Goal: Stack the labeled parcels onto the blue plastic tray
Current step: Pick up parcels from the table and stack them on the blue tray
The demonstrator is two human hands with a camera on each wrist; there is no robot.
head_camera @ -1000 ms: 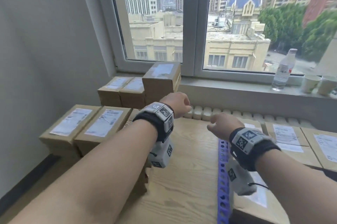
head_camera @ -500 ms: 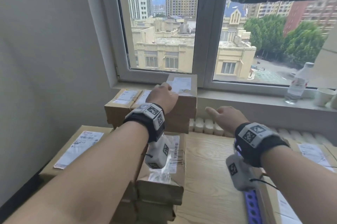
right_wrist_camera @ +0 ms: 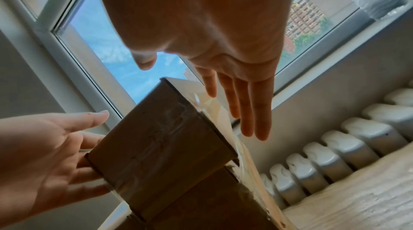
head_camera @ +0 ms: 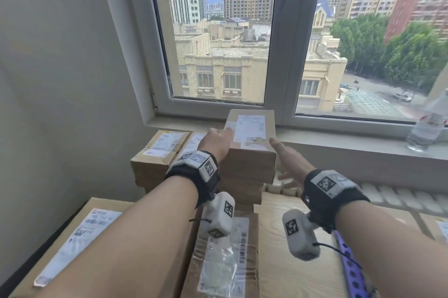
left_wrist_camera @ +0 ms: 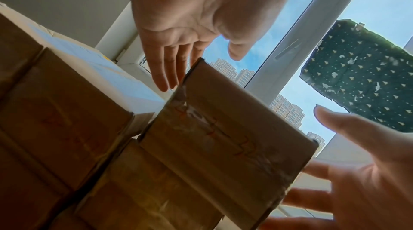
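The top labelled cardboard parcel [head_camera: 251,132] sits on a stack of boxes under the window. My left hand [head_camera: 217,139] is at its left side with straight fingers, the thumb spread above the top [left_wrist_camera: 198,57]. At the parcel's right side is my right hand [head_camera: 287,159], fingers straight and alongside the box [right_wrist_camera: 201,82]. Neither hand grips the parcel [left_wrist_camera: 223,136]; whether the fingers touch it I cannot tell. The blue perforated tray [head_camera: 349,268] shows only as an edge at the lower right, under my right forearm.
Two more labelled parcels [head_camera: 160,152] lie left of the stack. A large box [head_camera: 80,237] and a parcel with a plastic pouch [head_camera: 225,256] lie near me. A wooden tabletop [head_camera: 286,268], a white radiator [head_camera: 400,198] and a water bottle [head_camera: 426,128] on the sill are to the right.
Both hands have reached forward to the top parcel. The left has slid from its top to its left side, the right has come up to its right side, and the fingers have straightened.
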